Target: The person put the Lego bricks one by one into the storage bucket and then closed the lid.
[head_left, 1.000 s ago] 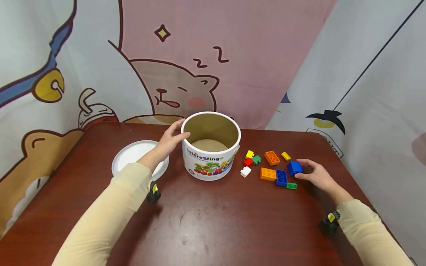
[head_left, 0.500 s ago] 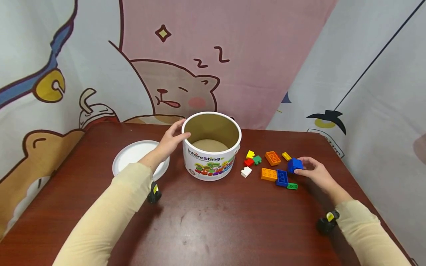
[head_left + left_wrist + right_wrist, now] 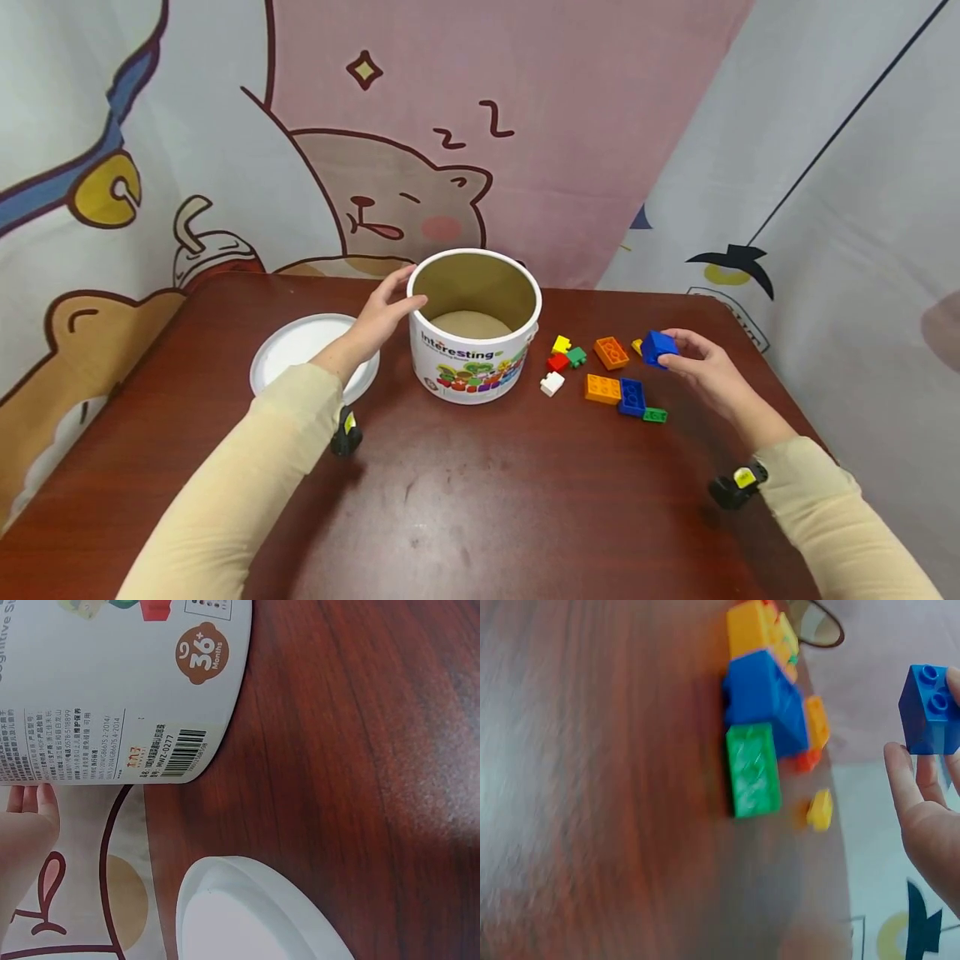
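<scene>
A white bucket (image 3: 467,367) with a printed label stands upright, its top uncovered. My left hand (image 3: 378,321) holds it by the rim on the left side, the thumb reaching over the edge and the fingers on the outer wall. My right hand (image 3: 708,375) pinches a blue building block (image 3: 659,348) above the table. Two studs of that block (image 3: 928,712) show in the right wrist view. Below and left of it lie an orange block (image 3: 603,389), a second blue block (image 3: 632,397) and a green block (image 3: 655,415).
A white lid (image 3: 300,354) lies left of the bucket, partly under my left forearm. Small yellow (image 3: 561,344), red (image 3: 558,362), green (image 3: 576,357) and white (image 3: 552,383) blocks lie right of the bucket. Another orange block (image 3: 611,353) lies farther back. A printed curtain (image 3: 585,150) hangs behind the table.
My right hand has lifted the blue block off the table and slightly to the left; it now partly covers the small yellow block behind. The left hand keeps its place on the bucket.
</scene>
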A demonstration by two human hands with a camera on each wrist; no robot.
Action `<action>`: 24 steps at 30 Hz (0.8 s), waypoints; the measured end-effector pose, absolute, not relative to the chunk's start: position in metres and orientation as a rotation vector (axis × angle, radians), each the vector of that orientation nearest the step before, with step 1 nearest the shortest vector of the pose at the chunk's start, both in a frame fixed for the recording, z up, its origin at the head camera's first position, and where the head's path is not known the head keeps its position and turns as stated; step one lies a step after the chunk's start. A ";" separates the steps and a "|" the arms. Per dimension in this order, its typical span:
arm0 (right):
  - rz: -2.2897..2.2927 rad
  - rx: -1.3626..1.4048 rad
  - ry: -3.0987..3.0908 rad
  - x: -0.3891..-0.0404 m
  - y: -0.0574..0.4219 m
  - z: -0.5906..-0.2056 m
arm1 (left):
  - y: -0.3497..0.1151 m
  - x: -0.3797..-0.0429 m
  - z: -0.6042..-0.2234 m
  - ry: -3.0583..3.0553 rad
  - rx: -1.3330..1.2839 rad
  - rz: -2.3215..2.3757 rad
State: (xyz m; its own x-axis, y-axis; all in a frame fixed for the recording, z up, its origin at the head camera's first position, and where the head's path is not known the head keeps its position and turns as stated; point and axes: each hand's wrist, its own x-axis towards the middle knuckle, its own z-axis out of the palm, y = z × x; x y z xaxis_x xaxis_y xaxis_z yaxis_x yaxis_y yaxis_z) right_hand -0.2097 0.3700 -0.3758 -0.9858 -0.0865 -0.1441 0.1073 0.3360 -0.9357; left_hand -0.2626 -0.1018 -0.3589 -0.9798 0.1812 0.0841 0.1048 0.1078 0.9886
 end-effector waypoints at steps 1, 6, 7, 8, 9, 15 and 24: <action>-1.770 0.001 2.386 -0.210 0.368 -0.373 | -0.102 -0.263 -0.359 2.293 0.295 2.043; -1.849 -0.073 2.314 -0.214 0.351 -0.358 | -0.102 -0.264 -0.360 2.280 0.294 2.060; -1.854 -0.081 2.302 -0.215 0.347 -0.355 | -0.102 -0.264 -0.360 2.280 0.294 2.058; -1.858 -0.091 2.291 -0.216 0.343 -0.352 | -0.102 -0.264 -0.360 2.280 0.297 2.056; -1.874 -0.095 2.269 -0.217 0.338 -0.348 | -0.102 -0.264 -0.360 2.280 0.296 2.053; -1.866 -0.123 2.208 -0.222 0.311 -0.325 | -0.102 -0.264 -0.360 2.283 0.287 2.044; -1.821 -0.199 2.190 -0.232 0.269 -0.295 | -0.101 -0.267 -0.361 2.276 0.283 2.058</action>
State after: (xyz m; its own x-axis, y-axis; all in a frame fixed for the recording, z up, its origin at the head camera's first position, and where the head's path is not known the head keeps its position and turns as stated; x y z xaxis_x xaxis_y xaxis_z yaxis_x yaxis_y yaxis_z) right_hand -0.2325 0.2692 -0.2953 -0.9498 -0.2850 -0.1294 0.0752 0.1935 -0.9782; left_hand -0.2665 -0.1012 -0.3610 -0.9813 0.1759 0.0783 0.0956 0.0922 0.9911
